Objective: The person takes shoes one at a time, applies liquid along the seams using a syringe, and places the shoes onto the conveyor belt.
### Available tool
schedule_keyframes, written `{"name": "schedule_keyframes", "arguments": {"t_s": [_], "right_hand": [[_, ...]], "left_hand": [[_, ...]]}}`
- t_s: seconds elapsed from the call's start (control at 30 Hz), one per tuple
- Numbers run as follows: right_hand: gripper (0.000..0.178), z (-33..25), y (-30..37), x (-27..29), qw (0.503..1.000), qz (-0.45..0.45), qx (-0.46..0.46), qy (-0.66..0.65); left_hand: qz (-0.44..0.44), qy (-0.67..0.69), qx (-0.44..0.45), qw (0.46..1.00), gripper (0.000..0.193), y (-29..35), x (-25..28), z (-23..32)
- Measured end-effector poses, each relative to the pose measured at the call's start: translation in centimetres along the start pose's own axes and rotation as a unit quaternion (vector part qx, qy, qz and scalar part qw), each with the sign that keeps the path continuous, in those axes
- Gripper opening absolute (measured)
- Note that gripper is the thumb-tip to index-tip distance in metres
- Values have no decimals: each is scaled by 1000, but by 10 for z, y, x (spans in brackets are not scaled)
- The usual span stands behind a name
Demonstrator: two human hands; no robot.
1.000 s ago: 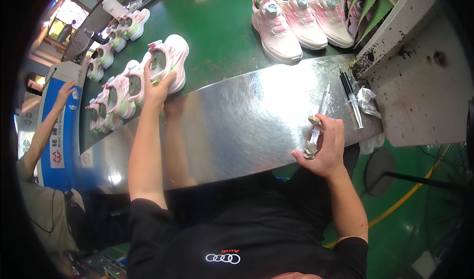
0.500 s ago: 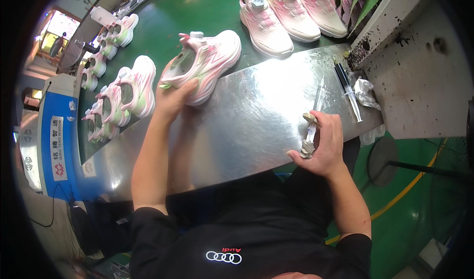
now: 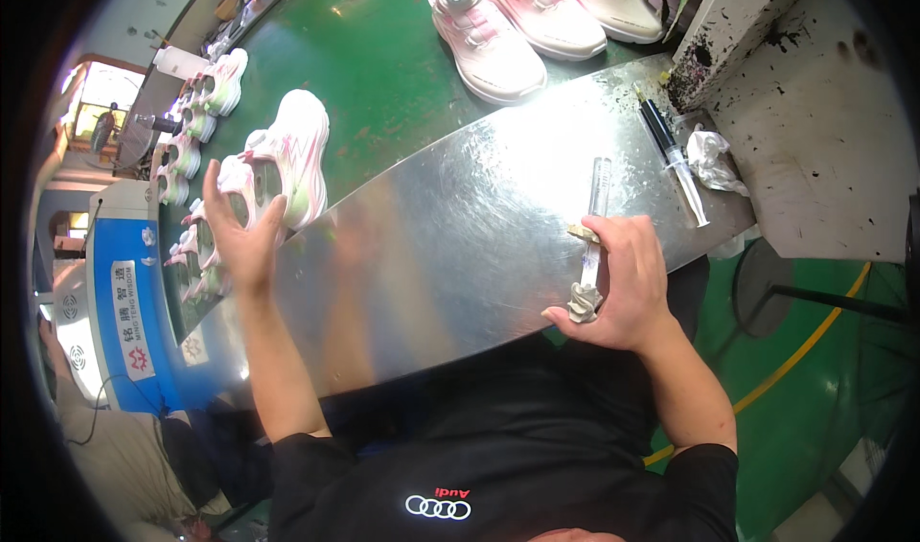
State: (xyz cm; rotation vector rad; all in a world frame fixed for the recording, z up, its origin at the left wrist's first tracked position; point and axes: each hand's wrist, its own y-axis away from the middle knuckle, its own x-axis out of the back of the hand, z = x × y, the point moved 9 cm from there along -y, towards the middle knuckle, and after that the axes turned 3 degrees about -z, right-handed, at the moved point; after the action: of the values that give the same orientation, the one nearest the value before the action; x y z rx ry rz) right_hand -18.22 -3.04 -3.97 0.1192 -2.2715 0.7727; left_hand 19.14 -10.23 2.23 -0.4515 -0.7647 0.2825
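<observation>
My left hand (image 3: 244, 240) is open, fingers and thumb spread, beside the near end of a row of pink and white sneakers. Closest to it is a sneaker (image 3: 302, 163) with a pale green heel, standing on the green surface; whether the fingertips touch the shoes I cannot tell. Over the metal tabletop (image 3: 431, 245), my right hand (image 3: 623, 278) is closed around a clear syringe (image 3: 599, 192). Its tip points away from me, and greyish wrapping (image 3: 585, 302) is bunched around its near end.
More sneakers (image 3: 489, 39) stand at the far right. A black-filled syringe (image 3: 676, 159) and crumpled white tissue (image 3: 711, 159) lie by a stained white panel (image 3: 815, 111). Smaller-looking shoes (image 3: 196, 120) line the far left near a blue and white machine end (image 3: 129, 322).
My left hand has let go of the sneaker it held and moved left and down to the row, opening. My right hand still holds the syringe. The view has shifted slightly.
</observation>
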Motion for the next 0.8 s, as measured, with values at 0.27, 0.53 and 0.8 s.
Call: {"name": "schedule_keyframes", "arguments": {"t_s": [0.27, 0.53, 0.8], "right_hand": [[79, 1, 4, 2, 998, -31, -5, -46], [81, 4, 21, 27, 987, -45, -14, -153], [82, 8, 32, 30, 985, -44, -19, -163]], "left_hand": [[-156, -176, -290, 928, 65, -77, -162, 115], [-250, -473, -434, 725, 42, -114, -290, 125], [-322, -481, -361, 731, 32, -115, -244, 116]]}}
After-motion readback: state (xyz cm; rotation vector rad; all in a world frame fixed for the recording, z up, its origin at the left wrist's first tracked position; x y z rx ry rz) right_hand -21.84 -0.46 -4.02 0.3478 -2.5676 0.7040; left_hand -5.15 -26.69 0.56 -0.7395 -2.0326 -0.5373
